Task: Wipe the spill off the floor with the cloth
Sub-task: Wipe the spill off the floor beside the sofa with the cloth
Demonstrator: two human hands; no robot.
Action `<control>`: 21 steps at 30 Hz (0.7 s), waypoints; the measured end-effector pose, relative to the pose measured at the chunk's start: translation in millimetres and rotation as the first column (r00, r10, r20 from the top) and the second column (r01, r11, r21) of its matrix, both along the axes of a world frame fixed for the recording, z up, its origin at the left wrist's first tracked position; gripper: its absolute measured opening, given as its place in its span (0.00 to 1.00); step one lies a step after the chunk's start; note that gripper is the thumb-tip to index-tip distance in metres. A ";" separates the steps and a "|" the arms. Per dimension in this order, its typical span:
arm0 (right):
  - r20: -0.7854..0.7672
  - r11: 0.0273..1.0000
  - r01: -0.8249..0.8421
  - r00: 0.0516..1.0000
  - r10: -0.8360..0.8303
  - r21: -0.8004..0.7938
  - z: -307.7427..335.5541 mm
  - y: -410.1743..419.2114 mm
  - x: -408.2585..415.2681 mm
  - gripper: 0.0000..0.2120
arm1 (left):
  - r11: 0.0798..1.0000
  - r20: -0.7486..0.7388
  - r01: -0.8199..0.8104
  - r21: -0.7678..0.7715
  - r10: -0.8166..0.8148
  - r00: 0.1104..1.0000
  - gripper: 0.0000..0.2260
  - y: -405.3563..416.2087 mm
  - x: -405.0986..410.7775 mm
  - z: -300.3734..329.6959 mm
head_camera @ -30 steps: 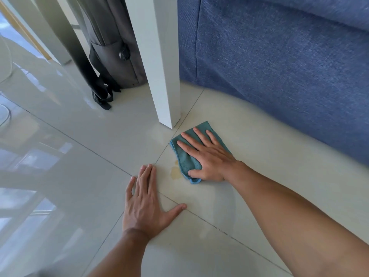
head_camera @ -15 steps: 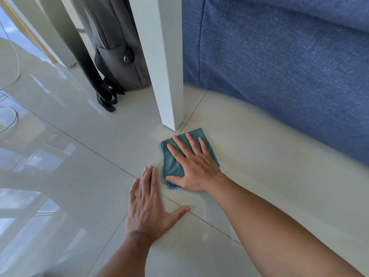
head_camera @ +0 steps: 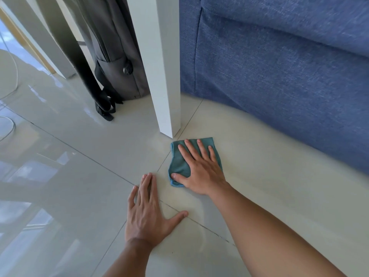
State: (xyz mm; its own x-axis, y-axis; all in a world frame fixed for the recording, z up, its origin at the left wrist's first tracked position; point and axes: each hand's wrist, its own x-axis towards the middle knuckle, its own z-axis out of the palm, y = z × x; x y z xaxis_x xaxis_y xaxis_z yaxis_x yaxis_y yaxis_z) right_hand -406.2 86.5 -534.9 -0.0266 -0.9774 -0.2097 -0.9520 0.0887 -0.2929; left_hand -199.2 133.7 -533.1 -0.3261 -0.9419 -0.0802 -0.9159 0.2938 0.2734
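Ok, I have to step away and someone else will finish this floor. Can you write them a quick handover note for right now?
Right hand: flat on the cloth, fingers straight, pressing it to the floor.
Left hand: flat on the tile, bracing, holding nothing.
Cloth lies just in front of the white table leg, near the sofa.
Done: cloth is down and wiping.
Left: no stain shows around the cloth; lift it to check underneath, and wipe the faint streak near the right wrist.
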 end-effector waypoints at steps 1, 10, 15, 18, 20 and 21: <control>-0.004 1.000 0.020 1.000 -0.020 0.007 0.9 4.1 -2.9 0.46 | 1.000 0.000 0.004 -0.009 -0.004 1.000 0.57 -0.3 0.3 -0.4; 0.274 0.975 0.206 0.945 -0.178 -0.080 32.7 5.9 -26.5 0.21 | 0.996 -0.181 -0.039 -0.080 0.024 0.983 0.30 -7.0 -1.0 2.9; 0.104 0.973 0.227 0.970 -0.222 -0.040 51.4 -8.6 -56.4 0.25 | 0.998 -0.318 0.038 -0.051 -0.053 0.947 0.16 -49.5 -49.3 29.6; 0.040 0.971 0.225 0.973 -0.229 0.081 47.8 -9.2 -66.6 0.26 | 0.969 -0.321 0.242 -0.048 -0.245 0.915 0.13 -70.0 -89.2 45.4; 0.086 0.965 0.249 0.963 -0.256 0.087 43.0 -7.1 -68.5 0.26 | 0.964 -0.249 0.262 0.037 -0.245 0.937 0.18 -82.6 -108.6 50.8; 0.120 0.960 0.269 0.953 -0.277 0.075 41.2 -5.9 -68.3 0.24 | 0.964 -0.187 0.244 0.103 -0.222 0.957 0.21 -88.9 -114.4 50.6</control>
